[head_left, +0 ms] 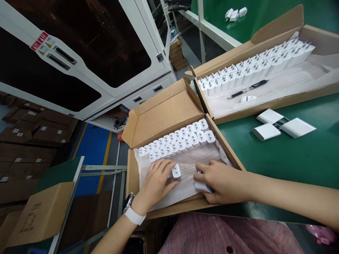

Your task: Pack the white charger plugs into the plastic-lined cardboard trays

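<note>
My left hand [156,180] rests inside the near cardboard box [164,116], fingers curled around a single white plug adapter [176,171] that stands on the white foam sheet [190,162]. My right hand [222,183] lies at the box's front right, closed over a white adapter [202,187] partly hidden under the palm. Two neat rows of white adapters [177,139] fill the back of the box, just beyond both hands.
A second open box [267,106] behind holds rows of adapters [254,67] and a black pen [247,90]. White rectangular blocks [284,127] lie on the green table [291,158]. A white machine cabinet [87,63] and stacked cartons [26,137] stand left.
</note>
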{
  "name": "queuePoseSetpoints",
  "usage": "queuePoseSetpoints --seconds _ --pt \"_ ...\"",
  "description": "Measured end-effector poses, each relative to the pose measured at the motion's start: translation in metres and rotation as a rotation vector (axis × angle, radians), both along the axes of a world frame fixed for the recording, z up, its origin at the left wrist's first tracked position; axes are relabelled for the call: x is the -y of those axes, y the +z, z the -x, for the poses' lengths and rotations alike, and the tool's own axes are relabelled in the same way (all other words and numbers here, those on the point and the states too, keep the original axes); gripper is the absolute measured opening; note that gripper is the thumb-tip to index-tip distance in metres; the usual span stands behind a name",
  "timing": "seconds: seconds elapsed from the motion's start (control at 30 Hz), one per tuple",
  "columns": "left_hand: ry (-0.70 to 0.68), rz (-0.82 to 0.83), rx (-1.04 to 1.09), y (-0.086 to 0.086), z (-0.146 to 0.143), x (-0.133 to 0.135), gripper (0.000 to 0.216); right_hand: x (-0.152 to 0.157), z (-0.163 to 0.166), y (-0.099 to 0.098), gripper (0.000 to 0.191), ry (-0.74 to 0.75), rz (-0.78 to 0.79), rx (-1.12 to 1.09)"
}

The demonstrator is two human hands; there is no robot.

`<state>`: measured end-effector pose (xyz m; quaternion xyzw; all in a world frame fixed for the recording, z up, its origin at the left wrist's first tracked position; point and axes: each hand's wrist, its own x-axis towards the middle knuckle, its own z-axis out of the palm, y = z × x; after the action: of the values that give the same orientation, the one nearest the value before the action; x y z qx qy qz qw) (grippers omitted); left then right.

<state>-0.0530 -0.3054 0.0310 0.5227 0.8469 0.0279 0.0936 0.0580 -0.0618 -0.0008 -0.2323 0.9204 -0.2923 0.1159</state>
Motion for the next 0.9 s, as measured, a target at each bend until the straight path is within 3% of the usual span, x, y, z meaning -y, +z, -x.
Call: queuePoseSetpoints --seconds 0.13,0.23,0.3,0.4,0.47,0.53,0.63,0.73,0.9 --pt "0.05 -0.014 -0.015 -0.003 0.001 0.006 0.062 0.0 -0.001 -0.001 0.023 0.005 0.002 -0.013" --pt "-0.017 -0.054 -0.007 -0.003 -0.001 0.001 0.047 0.0 -0.002 -0.002 0.023 0.002 -0.006 -0.011" --pt "-0.029 -0.121 0.037 0.009 0.003 0.002 0.04 0.0 -0.002 -0.002 0.023 0.002 -0.015 -0.002" --pt "0.135 -0.179 0.025 0.043 0.023 0.017 0.046 0.0 -0.002 -0.001 0.023 0.011 -0.018 0.006" --pt "0.282 -0.087 -0.102 0.063 0.046 0.034 0.045 -0.001 -0.002 0.0 0.022 0.015 -0.012 0.005" --pt "0.359 0.085 -0.179 0.069 0.072 0.05 0.04 -0.001 -0.002 -0.001 0.022 0.014 -0.007 0.006" --pt "0.358 0.291 -0.205 0.053 0.103 0.063 0.035 -0.001 -0.003 -0.002 0.022 0.012 -0.007 0.006" --pt "0.342 0.322 -0.278 0.03 0.112 0.061 0.034 -0.001 -0.003 -0.002 0.023 0.013 -0.002 -0.002" --pt "0.366 0.149 -0.342 0.025 0.069 0.043 0.032 -0.001 -0.001 0.0 0.022 0.004 0.003 0.007"
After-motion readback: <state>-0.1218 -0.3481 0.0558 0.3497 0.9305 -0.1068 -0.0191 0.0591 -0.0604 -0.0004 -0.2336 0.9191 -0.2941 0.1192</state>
